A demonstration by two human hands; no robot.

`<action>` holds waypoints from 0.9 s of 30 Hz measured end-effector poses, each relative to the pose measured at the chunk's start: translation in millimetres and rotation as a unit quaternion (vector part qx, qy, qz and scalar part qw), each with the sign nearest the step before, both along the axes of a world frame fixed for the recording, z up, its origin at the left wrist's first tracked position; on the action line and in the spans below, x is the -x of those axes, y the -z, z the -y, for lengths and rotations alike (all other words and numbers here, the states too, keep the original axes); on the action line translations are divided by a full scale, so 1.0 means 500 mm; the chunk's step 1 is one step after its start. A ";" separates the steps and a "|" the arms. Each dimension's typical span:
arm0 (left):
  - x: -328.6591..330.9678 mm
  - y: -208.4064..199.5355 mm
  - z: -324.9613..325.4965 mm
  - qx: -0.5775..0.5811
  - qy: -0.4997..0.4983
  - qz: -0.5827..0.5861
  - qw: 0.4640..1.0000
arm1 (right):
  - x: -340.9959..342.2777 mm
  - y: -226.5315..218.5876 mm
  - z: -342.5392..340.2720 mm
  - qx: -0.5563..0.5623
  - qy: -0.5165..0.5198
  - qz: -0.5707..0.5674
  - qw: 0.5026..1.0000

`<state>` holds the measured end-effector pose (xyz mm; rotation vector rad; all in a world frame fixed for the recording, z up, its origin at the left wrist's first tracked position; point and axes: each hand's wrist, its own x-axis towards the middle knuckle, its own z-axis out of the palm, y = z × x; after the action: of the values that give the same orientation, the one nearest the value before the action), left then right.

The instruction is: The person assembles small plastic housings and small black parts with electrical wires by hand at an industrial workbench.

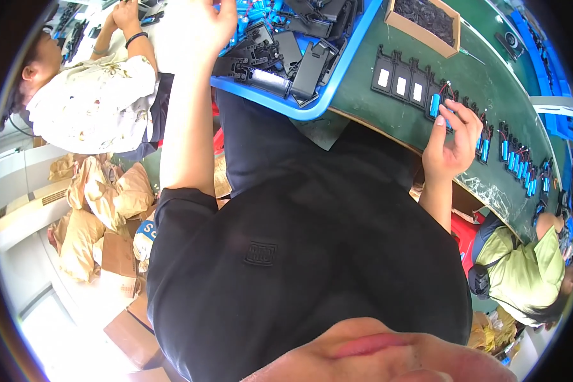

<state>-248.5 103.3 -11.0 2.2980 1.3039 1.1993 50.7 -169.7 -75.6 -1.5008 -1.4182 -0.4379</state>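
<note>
My right hand (453,141) is over the green table, its thumb and fingers bent together at a blue cylindrical battery cell (435,105) with thin red wires. That cell is at the near right end of a row of black plastic battery cases (399,77), some with white rectangles inside. Farther right along the row, more blue cells sit in black cases (484,150). My left hand (215,25) reaches to the top edge beside a blue bin (325,105); its fingers are mostly cut off by the frame and washed out by glare. The bin contains black plastic cases (312,69) and blue cells.
An open cardboard box (455,46) of small black parts stands at the table's far side. Wired blue cells (519,167) line the right. People sit at left (92,105) and right (522,270). Brown bags (86,235) and cartons (130,334) are piled behind on the left.
</note>
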 end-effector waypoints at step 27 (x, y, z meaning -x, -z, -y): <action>-0.022 -0.020 -0.006 0.010 0.098 0.327 0.940 | 0.098 -0.012 -0.035 0.040 -0.186 -0.082 0.978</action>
<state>-237.6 106.2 -0.8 1.7134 0.8130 1.6563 1.7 -152.0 -69.7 -1.2632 -1.5539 -0.0256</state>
